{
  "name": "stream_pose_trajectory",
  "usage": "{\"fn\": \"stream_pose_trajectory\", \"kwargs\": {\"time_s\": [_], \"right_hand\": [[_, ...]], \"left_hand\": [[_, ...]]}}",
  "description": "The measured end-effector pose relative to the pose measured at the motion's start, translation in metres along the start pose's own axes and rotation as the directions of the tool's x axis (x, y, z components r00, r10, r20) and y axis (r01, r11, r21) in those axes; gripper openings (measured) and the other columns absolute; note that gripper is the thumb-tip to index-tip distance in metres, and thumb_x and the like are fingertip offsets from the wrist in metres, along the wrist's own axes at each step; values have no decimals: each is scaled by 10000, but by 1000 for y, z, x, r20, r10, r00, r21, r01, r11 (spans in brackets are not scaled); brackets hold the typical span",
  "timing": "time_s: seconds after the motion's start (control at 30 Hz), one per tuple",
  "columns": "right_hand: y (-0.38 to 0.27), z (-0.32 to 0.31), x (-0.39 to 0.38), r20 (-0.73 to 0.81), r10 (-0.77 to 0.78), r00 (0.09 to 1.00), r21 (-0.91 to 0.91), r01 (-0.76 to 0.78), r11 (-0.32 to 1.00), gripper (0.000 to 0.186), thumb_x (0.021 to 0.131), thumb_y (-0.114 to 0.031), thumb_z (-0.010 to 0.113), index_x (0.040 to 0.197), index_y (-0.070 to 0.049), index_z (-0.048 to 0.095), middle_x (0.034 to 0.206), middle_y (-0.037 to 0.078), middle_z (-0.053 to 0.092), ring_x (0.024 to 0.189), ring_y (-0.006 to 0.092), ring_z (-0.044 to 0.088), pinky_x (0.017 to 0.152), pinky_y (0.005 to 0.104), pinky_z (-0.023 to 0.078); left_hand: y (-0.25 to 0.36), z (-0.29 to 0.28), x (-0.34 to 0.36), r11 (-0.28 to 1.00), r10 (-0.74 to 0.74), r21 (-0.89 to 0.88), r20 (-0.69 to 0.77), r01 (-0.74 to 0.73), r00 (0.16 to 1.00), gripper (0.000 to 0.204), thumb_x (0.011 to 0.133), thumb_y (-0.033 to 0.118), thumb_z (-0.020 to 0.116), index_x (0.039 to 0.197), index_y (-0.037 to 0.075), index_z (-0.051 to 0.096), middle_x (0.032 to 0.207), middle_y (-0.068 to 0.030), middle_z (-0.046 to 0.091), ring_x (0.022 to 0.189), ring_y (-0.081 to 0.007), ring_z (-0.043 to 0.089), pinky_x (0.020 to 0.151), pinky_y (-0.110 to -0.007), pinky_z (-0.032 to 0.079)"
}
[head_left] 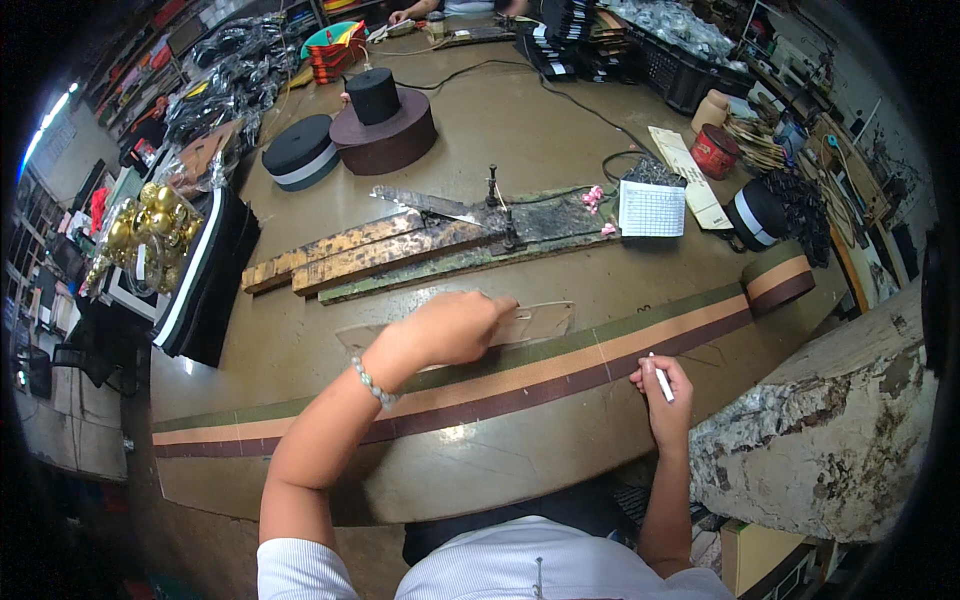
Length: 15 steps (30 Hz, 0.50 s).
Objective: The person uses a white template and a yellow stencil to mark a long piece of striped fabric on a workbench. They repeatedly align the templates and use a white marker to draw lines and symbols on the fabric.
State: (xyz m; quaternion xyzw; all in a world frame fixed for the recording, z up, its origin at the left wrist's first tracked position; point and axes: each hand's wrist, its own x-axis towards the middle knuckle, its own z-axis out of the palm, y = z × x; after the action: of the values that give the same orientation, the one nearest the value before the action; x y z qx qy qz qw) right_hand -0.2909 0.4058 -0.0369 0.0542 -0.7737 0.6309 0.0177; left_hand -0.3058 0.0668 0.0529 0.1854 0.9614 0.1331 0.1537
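Note:
My left hand (455, 330) is over a clear plastic template (540, 318), its fingers curled onto it near a cut-out slot, just beyond a long striped strap. The strap (680, 335), green, tan and dark maroon, lies across the table with thin pale cross lines on it and runs to a roll (778, 275) at the right. My right hand (665, 385) grips a white pen-like stick (662, 375) at the strap's near edge, right of my left hand.
The table (560, 440) holds worn wooden boards (390, 255), webbing rolls (380, 140), a dark striped bundle (200, 280), gold ornaments (150, 240), a red tin (714, 155) and a black crate (680, 75). A pale weathered block (800, 440) stands at the right. Another person's hand (398, 16) shows at the far side.

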Motion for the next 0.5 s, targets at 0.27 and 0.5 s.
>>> {"fn": "stream_pose_trajectory", "kwargs": {"time_s": [0.27,0.5], "right_hand": [[2,-2,-2,25,10,1000,-15,-10,1000,206,1021,-189,618,1031,11,666,850,47,703,787,86,641,732,242,508],[7,-2,1,9,-13,1000,7,13,1000,331,1083,-262,492,1017,12,666,829,57,696,753,89,607,692,239,476]], "left_hand": [[0,0,-20,996,72,87,-435,-38,897,562,827,130,739,1357,69,563,1277,-180,600,1157,-372,583,996,-465,484],[103,-61,-90,261,238,-367,-872,-893,428,161,942,58,656,1054,-51,695,1086,-196,685,965,-291,681,830,-376,558]]}}
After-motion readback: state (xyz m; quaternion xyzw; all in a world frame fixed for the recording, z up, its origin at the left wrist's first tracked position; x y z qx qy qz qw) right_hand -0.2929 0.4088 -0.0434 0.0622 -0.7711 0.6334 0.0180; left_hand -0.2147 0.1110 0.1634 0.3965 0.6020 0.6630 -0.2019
